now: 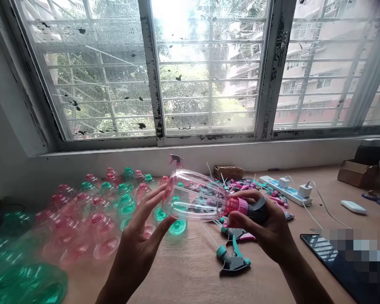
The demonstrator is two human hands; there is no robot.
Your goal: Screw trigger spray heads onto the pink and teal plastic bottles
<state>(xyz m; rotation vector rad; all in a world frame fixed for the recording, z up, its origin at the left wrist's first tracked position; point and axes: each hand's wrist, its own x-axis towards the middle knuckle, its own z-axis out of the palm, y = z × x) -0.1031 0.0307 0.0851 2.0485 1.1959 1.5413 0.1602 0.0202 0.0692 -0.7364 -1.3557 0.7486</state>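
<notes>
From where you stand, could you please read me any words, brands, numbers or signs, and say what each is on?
None readable.
Held bottle: no text visible.
Power strip: marks too small to read.
Nearer white plug: too small to read.
Dark screen: partly pixelated, unreadable.

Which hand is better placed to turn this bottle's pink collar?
Probably your right hand: it grips the sprayer beside the pink collar, while your left hand supports the base of the bottle.
</notes>
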